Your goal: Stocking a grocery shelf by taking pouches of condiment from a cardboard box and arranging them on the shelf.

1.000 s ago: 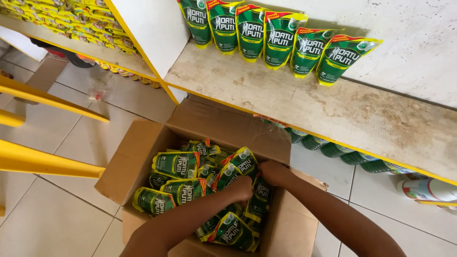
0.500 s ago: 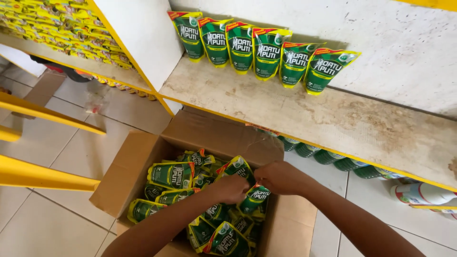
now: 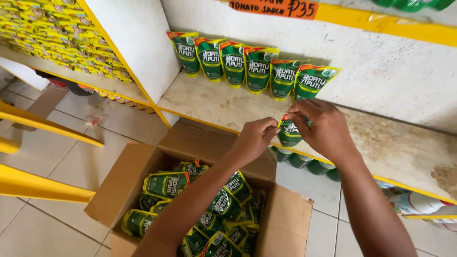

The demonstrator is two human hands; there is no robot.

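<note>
Both my hands hold one green pouch (image 3: 289, 133) with a red and yellow top, raised above the front edge of a worn white shelf (image 3: 381, 143). My left hand (image 3: 254, 138) pinches its top left corner. My right hand (image 3: 322, 128) grips its right side and covers part of it. Behind it, several matching green pouches (image 3: 257, 68) stand in a row against the shelf's back wall. Below my arms sits an open cardboard box (image 3: 143, 171) on the floor, filled with several more green pouches (image 3: 166, 184).
A yellow-edged white divider (image 3: 138, 52) separates this shelf from a left shelf stacked with yellow packets (image 3: 57, 33). Yellow bars (image 3: 47, 126) cross the left side. More green pouches (image 3: 300, 161) and a white bottle (image 3: 414, 202) lie under the shelf on the tiled floor.
My hands have risen out of the box with one green pouch and moved up to the shelf's front edge. The view has tilted upward toward the shelf.
</note>
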